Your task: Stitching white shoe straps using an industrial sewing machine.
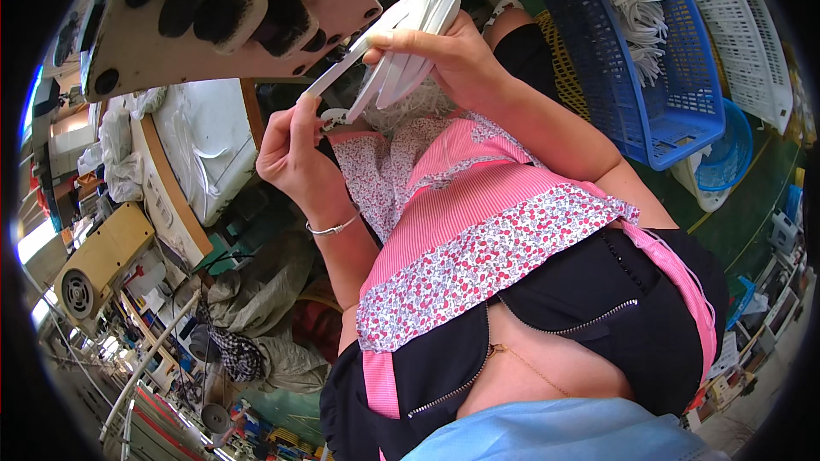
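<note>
My right hand (pixel 446 53) is closed round a bundle of long, flat white strips (pixel 418 13), the thumb pressed along them. Loose ends fan down below the fingers. One strip (pixel 337 71) runs out of the bundle toward my left hand (pixel 295 147), whose thumb and forefinger pinch its end. Both hands are raised in front of my pink striped and flowered apron (pixel 487 265). Just above and left of them is the pale body of a machine (pixel 192 51) with dark, dusty hollows.
A blue plastic basket (pixel 675 132) at the upper right holds white strip bundles (pixel 634 13). Beside it are a white basket (pixel 752 51) and a round blue basket (pixel 726 149). At left, a worktable (pixel 192 111) carries more white strips. Crumpled cloth (pixel 273 307) lies lower left.
</note>
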Action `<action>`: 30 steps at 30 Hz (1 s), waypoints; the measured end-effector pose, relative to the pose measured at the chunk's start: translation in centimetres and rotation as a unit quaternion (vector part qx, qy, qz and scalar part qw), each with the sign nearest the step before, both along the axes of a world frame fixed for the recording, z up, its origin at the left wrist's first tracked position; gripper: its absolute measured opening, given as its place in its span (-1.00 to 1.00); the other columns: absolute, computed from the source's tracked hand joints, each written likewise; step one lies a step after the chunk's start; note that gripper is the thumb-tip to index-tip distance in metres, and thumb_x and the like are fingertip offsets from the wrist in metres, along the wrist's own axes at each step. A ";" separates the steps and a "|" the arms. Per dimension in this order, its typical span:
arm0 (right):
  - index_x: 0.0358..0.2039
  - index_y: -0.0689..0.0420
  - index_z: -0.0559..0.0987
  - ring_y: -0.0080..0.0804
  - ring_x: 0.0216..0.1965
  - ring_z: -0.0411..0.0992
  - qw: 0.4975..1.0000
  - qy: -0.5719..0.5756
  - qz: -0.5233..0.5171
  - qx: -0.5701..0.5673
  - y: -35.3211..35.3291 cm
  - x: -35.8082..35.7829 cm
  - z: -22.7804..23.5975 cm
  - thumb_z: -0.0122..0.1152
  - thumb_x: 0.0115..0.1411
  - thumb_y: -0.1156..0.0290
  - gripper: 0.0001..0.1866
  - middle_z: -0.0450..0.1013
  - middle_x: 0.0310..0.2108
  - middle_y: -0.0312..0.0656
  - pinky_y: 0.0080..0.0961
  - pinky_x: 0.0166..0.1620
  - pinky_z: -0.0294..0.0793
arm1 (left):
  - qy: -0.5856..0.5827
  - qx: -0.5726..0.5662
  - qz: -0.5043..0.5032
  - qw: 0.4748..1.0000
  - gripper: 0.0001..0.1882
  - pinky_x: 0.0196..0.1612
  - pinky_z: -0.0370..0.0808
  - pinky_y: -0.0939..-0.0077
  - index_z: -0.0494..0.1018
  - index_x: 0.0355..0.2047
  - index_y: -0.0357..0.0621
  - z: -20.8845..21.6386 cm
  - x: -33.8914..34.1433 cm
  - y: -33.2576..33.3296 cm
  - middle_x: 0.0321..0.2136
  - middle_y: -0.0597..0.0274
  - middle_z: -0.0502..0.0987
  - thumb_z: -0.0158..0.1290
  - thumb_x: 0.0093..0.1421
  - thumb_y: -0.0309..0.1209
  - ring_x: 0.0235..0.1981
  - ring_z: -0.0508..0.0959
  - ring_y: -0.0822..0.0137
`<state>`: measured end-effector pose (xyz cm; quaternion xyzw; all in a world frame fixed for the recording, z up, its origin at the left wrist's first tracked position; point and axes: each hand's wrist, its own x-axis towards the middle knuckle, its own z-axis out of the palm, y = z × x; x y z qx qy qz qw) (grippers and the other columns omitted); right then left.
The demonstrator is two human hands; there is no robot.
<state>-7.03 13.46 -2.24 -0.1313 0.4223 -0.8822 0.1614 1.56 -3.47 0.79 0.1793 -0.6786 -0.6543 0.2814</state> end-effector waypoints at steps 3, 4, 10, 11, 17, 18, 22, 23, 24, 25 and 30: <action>-0.20 0.29 0.59 -0.44 -0.30 0.59 1.000 -0.006 0.003 0.005 -0.1 0.2 0.3 0.28 0.16 0.43 -0.77 0.59 -0.35 -0.12 -0.53 -0.14 0.55 | 0.012 0.086 -0.009 0.996 -0.90 -0.53 0.16 0.70 0.57 -0.49 -0.27 -0.7 0.4 -1.9 -0.63 0.39 0.44 0.19 0.16 -0.53 -0.62 0.27 0.62; -0.20 0.29 0.59 -0.44 -0.30 0.59 1.000 -0.010 0.005 0.010 -0.1 0.3 0.3 0.28 0.16 0.43 -0.77 0.60 -0.35 -0.12 -0.53 -0.15 0.55 | 0.030 0.149 -0.025 0.988 -0.92 -0.54 0.17 0.67 0.57 -0.46 -0.27 -1.0 0.4 -2.2 -0.61 0.37 0.44 0.18 0.17 -0.52 -0.62 0.26 0.61; -0.20 0.29 0.60 -0.46 -0.31 0.59 1.000 -0.015 -0.004 0.003 -0.7 0.6 0.3 0.29 0.16 0.45 -0.78 0.60 -0.36 -0.12 -0.53 -0.16 0.55 | 0.025 0.206 -0.110 0.972 -0.92 -0.50 0.21 0.67 0.51 -0.30 -0.23 -1.4 -1.1 0.6 -0.49 0.31 0.43 0.10 0.24 -0.47 -0.50 0.32 0.56; -0.20 0.29 0.60 -0.46 -0.31 0.59 1.000 -0.015 -0.003 0.002 -0.8 0.7 0.3 0.29 0.16 0.45 -0.78 0.60 -0.36 -0.12 -0.53 -0.16 0.55 | 0.025 0.205 -0.108 0.972 -0.92 -0.50 0.21 0.67 0.51 -0.30 -0.23 -1.5 -1.3 0.5 -0.49 0.31 0.43 0.10 0.24 -0.47 -0.50 0.32 0.56; -0.21 0.29 0.60 -0.48 -0.32 0.58 1.000 -0.025 0.000 -0.002 -0.9 0.9 0.4 0.28 0.18 0.46 -0.80 0.60 -0.37 -0.15 -0.58 -0.17 0.54 | 0.057 0.206 -0.109 0.971 -0.92 -0.42 0.38 0.64 0.50 -0.31 -0.22 -2.4 -1.7 -0.5 -0.52 0.32 0.44 0.11 0.25 -0.46 -0.52 0.36 0.51; -0.22 0.29 0.60 -0.48 -0.32 0.58 1.000 -0.024 -0.006 0.007 -1.0 1.1 0.5 0.28 0.18 0.47 -0.81 0.59 -0.37 -0.15 -0.58 -0.17 0.54 | 0.057 0.205 -0.109 0.971 -0.92 -0.42 0.38 0.64 0.50 -0.31 -0.22 -2.5 -1.6 -0.2 -0.52 0.32 0.44 0.11 0.25 -0.46 -0.52 0.36 0.51; -0.24 0.28 0.60 -0.49 -0.30 0.57 0.999 -0.028 -0.009 -0.013 -1.3 1.3 0.4 0.28 0.18 0.48 -0.83 0.59 -0.37 -0.15 -0.57 -0.17 0.54 | 0.113 0.379 -0.165 0.904 -0.83 -0.43 0.35 0.71 0.48 -0.19 -0.27 -3.0 -2.0 1.0 -0.52 0.30 0.49 0.14 0.19 -0.55 -0.54 0.39 0.55; -0.24 0.28 0.60 -0.49 -0.30 0.57 0.999 -0.028 -0.010 -0.013 -1.3 1.4 0.4 0.28 0.18 0.48 -0.83 0.59 -0.37 -0.15 -0.57 -0.17 0.54 | 0.072 0.316 -0.181 0.928 -0.79 -0.43 0.36 0.71 0.46 -0.15 -0.27 -3.1 -2.1 1.2 -0.50 0.30 0.51 0.13 0.19 -0.56 -0.54 0.41 0.56; -0.24 0.28 0.60 -0.49 -0.30 0.57 1.000 -0.028 -0.012 -0.006 -1.2 1.3 0.4 0.29 0.17 0.47 -0.83 0.59 -0.37 -0.16 -0.57 -0.17 0.54 | 0.041 0.263 -0.141 0.954 -0.88 -0.45 0.35 0.70 0.49 -0.27 -0.28 -2.4 -2.3 1.8 -0.52 0.29 0.53 0.15 0.18 -0.56 -0.55 0.44 0.57; -0.24 0.28 0.60 -0.49 -0.30 0.57 1.000 -0.028 -0.015 0.001 -1.2 1.2 0.3 0.29 0.17 0.47 -0.82 0.59 -0.37 -0.16 -0.57 -0.17 0.54 | 0.041 0.263 -0.140 0.954 -0.88 -0.45 0.35 0.70 0.49 -0.27 -0.28 -1.9 -2.5 1.8 -0.52 0.29 0.53 0.15 0.18 -0.56 -0.55 0.44 0.57; -0.24 0.28 0.61 -0.49 -0.30 0.57 1.000 -0.004 -0.010 0.021 -0.1 0.5 0.6 0.29 0.17 0.45 -0.81 0.59 -0.36 -0.17 -0.56 -0.17 0.55 | 0.012 0.031 -0.081 0.996 -0.94 -0.42 0.34 0.74 0.55 -0.41 -0.30 -1.1 -2.1 1.6 -0.60 0.28 0.55 0.19 0.16 -0.55 -0.57 0.47 0.58</action>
